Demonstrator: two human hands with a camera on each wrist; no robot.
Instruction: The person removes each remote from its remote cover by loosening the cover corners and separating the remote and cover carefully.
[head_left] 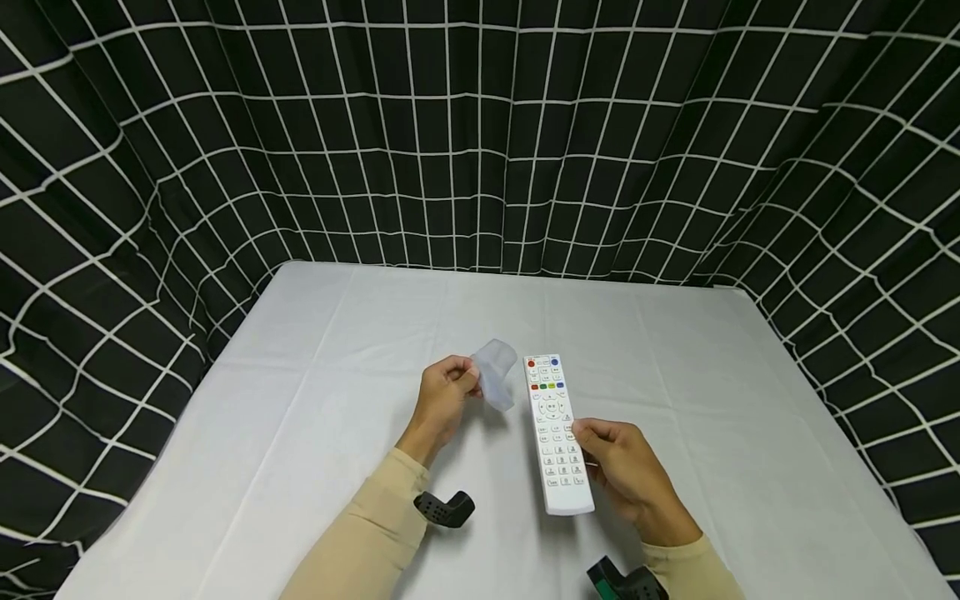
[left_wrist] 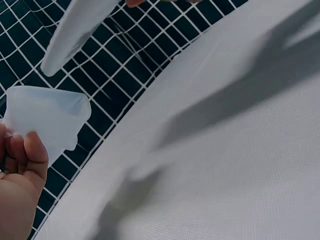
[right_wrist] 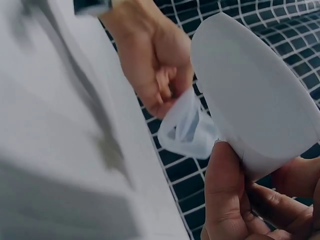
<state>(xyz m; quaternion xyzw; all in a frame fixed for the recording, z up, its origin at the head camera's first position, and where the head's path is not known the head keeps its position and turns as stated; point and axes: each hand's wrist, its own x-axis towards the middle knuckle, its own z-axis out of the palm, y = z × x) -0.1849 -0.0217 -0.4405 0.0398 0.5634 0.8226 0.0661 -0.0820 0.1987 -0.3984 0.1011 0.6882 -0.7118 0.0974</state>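
Note:
A white remote control (head_left: 557,442) is held in my right hand (head_left: 626,471), thumb along its right edge and fingers beneath. Its buttons face up in the head view, while the right wrist view shows the plain back of the remote (right_wrist: 250,90). To the left, my left hand (head_left: 442,400) pinches a thin, pale wipe-like cloth (head_left: 495,375) between thumb and fingers. The cloth hangs a little to the left of the remote's top end, apart from it. In the left wrist view the cloth (left_wrist: 47,112) spreads out from the fingertips.
A white cloth covers the table (head_left: 360,333) beneath both hands. Black curtains (head_left: 480,125) with a white grid stand around its back and sides. Each wrist carries a dark strapped device (head_left: 444,508).

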